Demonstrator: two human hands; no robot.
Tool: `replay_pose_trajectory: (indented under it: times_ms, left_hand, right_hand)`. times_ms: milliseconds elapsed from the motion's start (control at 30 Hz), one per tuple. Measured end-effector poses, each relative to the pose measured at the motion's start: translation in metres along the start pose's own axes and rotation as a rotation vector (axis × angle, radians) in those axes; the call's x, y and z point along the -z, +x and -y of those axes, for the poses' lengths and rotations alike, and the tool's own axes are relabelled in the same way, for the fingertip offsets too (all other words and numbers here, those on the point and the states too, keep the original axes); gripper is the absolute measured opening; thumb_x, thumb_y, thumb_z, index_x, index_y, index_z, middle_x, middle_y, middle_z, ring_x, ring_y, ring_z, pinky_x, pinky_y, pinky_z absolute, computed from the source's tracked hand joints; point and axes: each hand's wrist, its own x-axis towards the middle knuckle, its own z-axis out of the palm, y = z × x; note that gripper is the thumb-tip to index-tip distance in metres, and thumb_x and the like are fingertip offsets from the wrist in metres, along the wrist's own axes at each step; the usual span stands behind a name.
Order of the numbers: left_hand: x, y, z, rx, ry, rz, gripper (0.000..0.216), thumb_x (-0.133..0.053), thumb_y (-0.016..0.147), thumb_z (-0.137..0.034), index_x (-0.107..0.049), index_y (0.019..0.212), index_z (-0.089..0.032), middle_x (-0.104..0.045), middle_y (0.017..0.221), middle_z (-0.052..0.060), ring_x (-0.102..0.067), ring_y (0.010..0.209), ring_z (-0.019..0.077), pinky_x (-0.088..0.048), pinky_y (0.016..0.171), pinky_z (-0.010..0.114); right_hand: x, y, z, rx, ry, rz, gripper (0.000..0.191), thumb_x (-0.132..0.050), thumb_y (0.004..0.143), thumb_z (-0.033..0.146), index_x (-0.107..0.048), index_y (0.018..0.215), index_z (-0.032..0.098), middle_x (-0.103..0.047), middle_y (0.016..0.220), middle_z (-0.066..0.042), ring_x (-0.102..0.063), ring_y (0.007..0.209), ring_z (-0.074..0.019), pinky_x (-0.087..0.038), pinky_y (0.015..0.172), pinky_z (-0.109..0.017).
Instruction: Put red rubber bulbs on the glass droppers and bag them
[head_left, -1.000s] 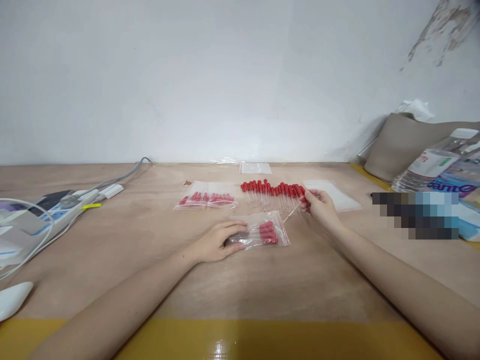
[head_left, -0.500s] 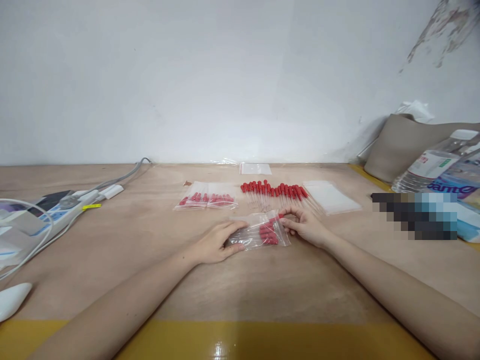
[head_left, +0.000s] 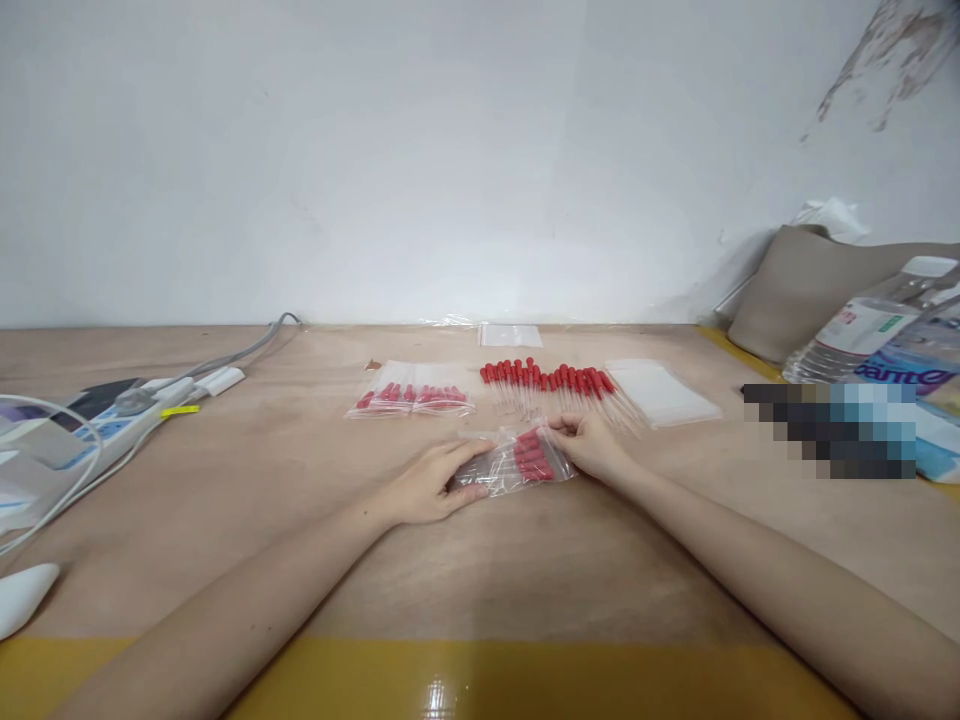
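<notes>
A clear zip-lock bag [head_left: 499, 472] lies on the table, holding several droppers with red bulbs [head_left: 534, 460] that point toward its right end. My left hand [head_left: 431, 485] grips the bag's left end, thumb at the near edge and fingers at the far edge. At the right end, my right hand [head_left: 589, 447] has its fingers closed on the bag's mouth, close to the uppermost bulb. Beyond the hands lies a row of loose droppers [head_left: 551, 380], bulbs away from me. Filled bags [head_left: 412, 393] of red-bulbed droppers lie to their left, and a stack of flat bags [head_left: 660, 392] to their right.
A single flat bag [head_left: 510, 336] lies by the wall. At left are a power strip [head_left: 120, 430] with cables and a white object [head_left: 26, 598]. On the right stand a plastic bottle [head_left: 862, 325] and a grey-brown container [head_left: 780, 290], near a blurred-out patch.
My right hand has moved slightly left and pushed the uppermost dropper farther into the bag, its bulb now level with the others. My left hand stays in place.
</notes>
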Motion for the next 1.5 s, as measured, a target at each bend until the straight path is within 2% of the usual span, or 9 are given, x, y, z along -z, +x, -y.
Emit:
replay_pose_trajectory:
  times_ms: [133, 433, 633, 800, 967, 1200, 1267, 1367, 1500]
  left_hand:
    - [0.0, 0.0, 0.0, 0.008, -0.002, 0.002, 0.048, -0.05, 0.083, -0.039, -0.038, 0.127, -0.022, -0.054, 0.118, 0.008, -0.052, 0.105, 0.0211, -0.042, 0.091, 0.037]
    - [0.0, -0.001, 0.0, 0.008, -0.007, -0.002, 0.048, -0.051, 0.083, -0.037, -0.04, 0.127, -0.021, -0.053, 0.12, 0.01, -0.052, 0.107, 0.0221, -0.041, 0.093, 0.039]
    - [-0.001, -0.001, 0.002, -0.021, -0.012, 0.001, 0.045, -0.051, 0.083, -0.036, -0.045, 0.125, -0.021, -0.049, 0.128, 0.01, -0.046, 0.117, 0.022, -0.037, 0.1, 0.04]
    - [-0.001, 0.0, 0.002, -0.019, -0.01, 0.009, 0.045, -0.051, 0.083, -0.036, -0.046, 0.125, -0.022, -0.047, 0.129, 0.009, -0.045, 0.118, 0.021, -0.036, 0.1, 0.039]
    - [-0.001, 0.0, 0.003, -0.017, -0.015, 0.014, 0.045, -0.051, 0.083, -0.036, -0.045, 0.126, -0.022, -0.047, 0.129, 0.009, -0.046, 0.117, 0.0216, -0.036, 0.1, 0.04]
    - [0.0, -0.001, 0.001, 0.012, -0.011, -0.081, 0.048, -0.054, 0.081, -0.036, -0.042, 0.127, -0.023, -0.042, 0.131, 0.009, -0.042, 0.119, 0.0236, -0.035, 0.1, 0.039]
    - [0.0, -0.002, 0.003, 0.096, 0.023, -0.253, 0.048, -0.056, 0.08, -0.038, -0.045, 0.123, -0.022, -0.045, 0.124, 0.01, -0.045, 0.113, 0.0245, -0.038, 0.095, 0.039]
    - [-0.001, 0.0, 0.007, 0.277, -0.081, -0.432, 0.044, -0.049, 0.083, -0.041, -0.043, 0.121, -0.02, -0.056, 0.087, 0.005, -0.054, 0.08, 0.0171, -0.045, 0.074, 0.032]
    - [-0.004, 0.007, 0.004, 0.362, -0.566, -0.252, 0.051, -0.038, 0.087, -0.049, -0.034, 0.129, -0.021, -0.058, 0.074, 0.001, -0.051, 0.055, 0.0095, -0.041, 0.053, 0.022]
  right_hand:
    - [-0.003, -0.002, 0.002, -0.017, -0.086, -0.084, 0.029, -0.067, 0.062, 0.043, -0.061, 0.066, 0.015, -0.066, 0.064, -0.005, -0.062, 0.06, -0.0185, -0.048, 0.054, -0.028]
    - [0.014, -0.003, 0.003, 0.003, -0.044, 0.243, 0.028, -0.065, 0.065, 0.044, -0.063, 0.072, 0.016, -0.066, 0.071, -0.001, -0.059, 0.067, -0.0146, -0.046, 0.068, -0.029]
    - [0.014, -0.006, 0.005, 0.031, -0.047, 0.211, 0.029, -0.064, 0.066, 0.044, -0.061, 0.078, 0.017, -0.063, 0.069, 0.001, -0.053, 0.056, -0.0096, -0.042, 0.053, -0.022]
    - [0.014, -0.007, 0.008, -0.174, -0.046, -0.043, 0.033, -0.054, 0.073, 0.052, -0.054, 0.072, 0.018, -0.058, 0.059, 0.003, -0.032, 0.032, -0.004, -0.02, 0.031, -0.019]
    - [0.009, -0.009, 0.012, -0.085, -0.093, 0.116, 0.032, -0.068, 0.062, 0.045, -0.059, 0.06, 0.014, -0.058, 0.055, 0.001, -0.048, 0.049, -0.0086, -0.035, 0.045, -0.02]
    - [-0.002, -0.017, 0.019, -0.176, 0.49, 0.207, 0.025, -0.067, 0.066, 0.034, -0.06, 0.083, 0.017, -0.066, 0.074, -0.003, -0.061, 0.063, -0.0141, -0.049, 0.06, -0.027]
    - [-0.003, -0.017, 0.02, -0.167, 0.588, 0.168, 0.022, -0.065, 0.069, 0.03, -0.06, 0.086, 0.018, -0.067, 0.078, -0.005, -0.062, 0.064, -0.0149, -0.05, 0.058, -0.028]
    - [-0.004, -0.016, 0.022, -0.1, 0.688, 0.104, 0.017, -0.06, 0.074, 0.026, -0.059, 0.09, 0.018, -0.068, 0.087, -0.007, -0.064, 0.075, -0.0175, -0.052, 0.065, -0.03]
    - [-0.012, -0.019, 0.025, -0.082, 0.756, 0.156, 0.019, -0.056, 0.079, 0.025, -0.06, 0.096, 0.018, -0.067, 0.095, -0.007, -0.064, 0.087, -0.0184, -0.051, 0.078, -0.032]
